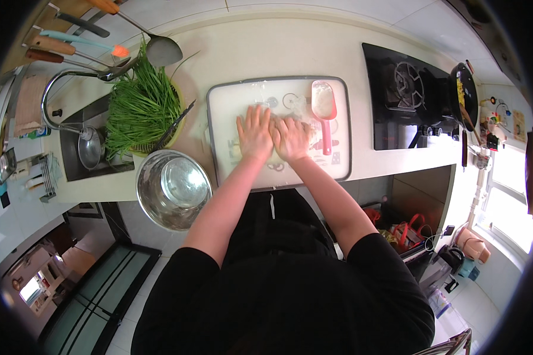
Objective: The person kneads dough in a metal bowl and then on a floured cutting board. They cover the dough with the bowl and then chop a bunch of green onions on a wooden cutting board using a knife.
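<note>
A white cutting board with a dark rim [235, 88] lies on the counter before me. Both of my hands press down side by side near its middle. My left hand [255, 135] is flat with its fingers spread, and my right hand [291, 137] rests beside it, fingers slightly bent. Beneath them is a pale mass that looks like dough [312, 133], mostly hidden by the hands. Loose white flour [297, 106] is scattered on the board beyond my right hand. Just right of that hand lies a pink scoop [327, 133] with flour in its bowl.
Left of the board stand a steel bowl [146, 195] at the counter's front edge and a basket of long green chives [144, 106], beside the sink [80, 175]. Utensils such as a ladle [163, 49] hang at the upper left. A black gas hob [382, 128] with a pan [471, 95] is at the right.
</note>
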Demonstrator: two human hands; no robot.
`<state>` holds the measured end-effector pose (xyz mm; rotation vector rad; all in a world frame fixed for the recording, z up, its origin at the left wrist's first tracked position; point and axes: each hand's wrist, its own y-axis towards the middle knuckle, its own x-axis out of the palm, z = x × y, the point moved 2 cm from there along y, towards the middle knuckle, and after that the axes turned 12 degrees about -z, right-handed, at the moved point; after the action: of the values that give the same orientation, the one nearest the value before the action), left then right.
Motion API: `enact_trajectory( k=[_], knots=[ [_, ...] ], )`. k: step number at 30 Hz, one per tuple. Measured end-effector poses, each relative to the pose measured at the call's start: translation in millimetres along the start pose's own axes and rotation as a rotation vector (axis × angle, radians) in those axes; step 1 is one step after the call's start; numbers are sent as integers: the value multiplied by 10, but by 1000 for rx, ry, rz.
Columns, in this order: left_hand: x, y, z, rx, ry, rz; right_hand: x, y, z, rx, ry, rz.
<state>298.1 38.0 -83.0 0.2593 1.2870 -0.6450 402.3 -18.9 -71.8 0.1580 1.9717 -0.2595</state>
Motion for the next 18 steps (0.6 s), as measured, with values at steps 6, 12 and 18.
enact_trajectory(
  k=[6,12,18],
  knots=[
    [20,309,-246,-74,-341,-139,-115,463,10,68,100,-229],
    [-429,-282,-229,34,-549,-450,-454,-385,43,-195,-236,-64],
    [-439,-636,162,-201,-225,-370,-851,-511,745,338,136,-12]
  ],
)
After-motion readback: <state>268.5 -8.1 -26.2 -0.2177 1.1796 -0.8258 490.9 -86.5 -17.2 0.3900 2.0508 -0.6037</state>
